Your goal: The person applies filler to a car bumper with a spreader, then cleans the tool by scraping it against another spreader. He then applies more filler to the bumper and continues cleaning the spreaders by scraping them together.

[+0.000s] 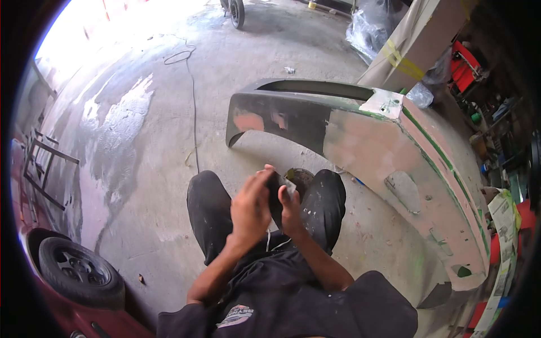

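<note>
My left hand point(252, 209) and my right hand point(291, 209) meet in front of my lap, between my knees. Between them is a small dark flat piece point(274, 190) with a light grey face near my right thumb; it looks like folded sandpaper, but the kind is not clear. The fingers of my left hand press along its left side, slightly blurred. My right hand grips the other side, thumb up. Behind the hands, a round container point(301, 177) stands on the floor, partly hidden. A car bumper point(360, 141), dark grey with pinkish sanded areas, lies to the right.
A thin cable point(194, 112) runs across the concrete floor. At the lower left stand a dark red car part with a wheel point(76, 270) and a metal frame point(48, 163). Plastic sheeting point(369, 28), a taped post point(403, 50) and cluttered shelves point(484, 112) line the right.
</note>
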A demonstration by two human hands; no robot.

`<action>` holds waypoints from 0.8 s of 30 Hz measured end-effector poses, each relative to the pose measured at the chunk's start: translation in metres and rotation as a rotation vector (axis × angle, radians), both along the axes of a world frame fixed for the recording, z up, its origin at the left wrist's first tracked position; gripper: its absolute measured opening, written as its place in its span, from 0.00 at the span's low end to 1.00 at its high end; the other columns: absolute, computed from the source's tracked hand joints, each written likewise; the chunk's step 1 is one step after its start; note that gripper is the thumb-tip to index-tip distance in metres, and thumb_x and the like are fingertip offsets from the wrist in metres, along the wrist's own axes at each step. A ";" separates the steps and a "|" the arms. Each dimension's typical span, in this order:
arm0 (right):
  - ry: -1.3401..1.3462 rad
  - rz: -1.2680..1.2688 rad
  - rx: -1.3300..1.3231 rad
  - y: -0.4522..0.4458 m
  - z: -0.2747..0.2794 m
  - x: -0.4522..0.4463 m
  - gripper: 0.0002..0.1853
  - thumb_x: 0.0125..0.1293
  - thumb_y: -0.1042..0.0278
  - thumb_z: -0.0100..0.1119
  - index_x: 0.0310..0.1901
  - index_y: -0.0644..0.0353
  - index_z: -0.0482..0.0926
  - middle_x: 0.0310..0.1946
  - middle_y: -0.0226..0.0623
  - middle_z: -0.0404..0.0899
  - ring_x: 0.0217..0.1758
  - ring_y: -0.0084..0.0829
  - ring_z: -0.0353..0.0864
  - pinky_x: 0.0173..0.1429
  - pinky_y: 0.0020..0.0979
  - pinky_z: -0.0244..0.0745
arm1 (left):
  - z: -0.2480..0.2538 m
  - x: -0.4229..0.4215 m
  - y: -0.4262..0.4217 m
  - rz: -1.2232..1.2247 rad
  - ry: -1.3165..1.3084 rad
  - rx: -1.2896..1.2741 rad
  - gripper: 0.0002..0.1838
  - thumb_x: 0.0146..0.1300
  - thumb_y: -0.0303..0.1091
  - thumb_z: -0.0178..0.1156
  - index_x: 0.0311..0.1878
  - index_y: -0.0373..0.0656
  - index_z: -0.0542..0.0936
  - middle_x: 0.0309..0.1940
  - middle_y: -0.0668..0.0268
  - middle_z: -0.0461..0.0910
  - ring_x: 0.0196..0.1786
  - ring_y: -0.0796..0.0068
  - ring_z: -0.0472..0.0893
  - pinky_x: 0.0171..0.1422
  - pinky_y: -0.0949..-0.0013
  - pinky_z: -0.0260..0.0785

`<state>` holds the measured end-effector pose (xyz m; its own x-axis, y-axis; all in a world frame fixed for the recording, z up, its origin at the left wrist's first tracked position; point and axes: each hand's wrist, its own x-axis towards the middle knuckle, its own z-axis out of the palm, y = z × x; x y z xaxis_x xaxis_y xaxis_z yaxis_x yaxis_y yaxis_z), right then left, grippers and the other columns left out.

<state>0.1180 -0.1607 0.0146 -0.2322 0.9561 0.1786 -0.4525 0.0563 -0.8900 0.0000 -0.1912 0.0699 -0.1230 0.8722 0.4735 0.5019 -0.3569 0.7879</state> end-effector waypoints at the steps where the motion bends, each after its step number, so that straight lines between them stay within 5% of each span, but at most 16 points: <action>1: 0.062 0.004 -0.029 0.005 -0.001 0.002 0.41 0.81 0.38 0.58 0.78 0.70 0.68 0.65 0.37 0.80 0.61 0.21 0.79 0.68 0.28 0.73 | 0.005 0.010 -0.012 -0.049 -0.006 -0.036 0.24 0.67 0.13 0.57 0.66 0.37 0.82 0.53 0.45 0.85 0.56 0.43 0.88 0.58 0.56 0.81; 8: -0.060 0.095 0.017 0.003 0.004 0.010 0.41 0.80 0.41 0.62 0.79 0.69 0.67 0.68 0.39 0.80 0.73 0.29 0.75 0.78 0.35 0.67 | 0.007 0.001 0.001 0.013 -0.071 -0.020 0.23 0.69 0.13 0.56 0.66 0.35 0.82 0.56 0.45 0.85 0.60 0.41 0.86 0.60 0.55 0.80; 11: 0.035 0.103 0.050 0.014 0.005 0.007 0.42 0.79 0.42 0.64 0.79 0.69 0.66 0.68 0.39 0.80 0.72 0.29 0.76 0.77 0.35 0.68 | 0.003 0.009 -0.012 -0.028 0.058 0.110 0.25 0.67 0.17 0.60 0.67 0.41 0.82 0.53 0.49 0.85 0.53 0.43 0.87 0.54 0.53 0.81; 18: -0.120 0.093 0.044 0.008 -0.005 0.011 0.44 0.77 0.42 0.67 0.79 0.70 0.66 0.68 0.40 0.79 0.66 0.25 0.78 0.72 0.31 0.72 | 0.020 -0.015 0.001 -0.045 -0.027 0.024 0.24 0.66 0.15 0.59 0.66 0.38 0.81 0.54 0.47 0.84 0.54 0.39 0.86 0.56 0.51 0.81; 20: 0.101 0.127 0.049 0.015 0.004 0.001 0.44 0.77 0.43 0.67 0.79 0.71 0.66 0.68 0.41 0.79 0.67 0.25 0.78 0.73 0.31 0.71 | 0.024 -0.004 -0.011 -0.117 -0.019 0.110 0.24 0.66 0.15 0.60 0.66 0.36 0.81 0.54 0.46 0.84 0.54 0.39 0.86 0.56 0.51 0.81; 24: 0.100 0.129 0.094 0.019 0.014 0.003 0.44 0.77 0.44 0.67 0.80 0.71 0.64 0.68 0.43 0.79 0.65 0.29 0.81 0.72 0.33 0.73 | 0.015 -0.004 -0.017 -0.175 -0.073 0.077 0.23 0.68 0.16 0.59 0.66 0.34 0.80 0.55 0.45 0.84 0.55 0.39 0.87 0.56 0.51 0.81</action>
<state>0.1210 -0.1417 0.0288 -0.3285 0.8976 0.2939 -0.5476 0.0725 -0.8336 -0.0039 -0.2082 0.0848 -0.0088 0.8451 0.5346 0.3696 -0.4940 0.7870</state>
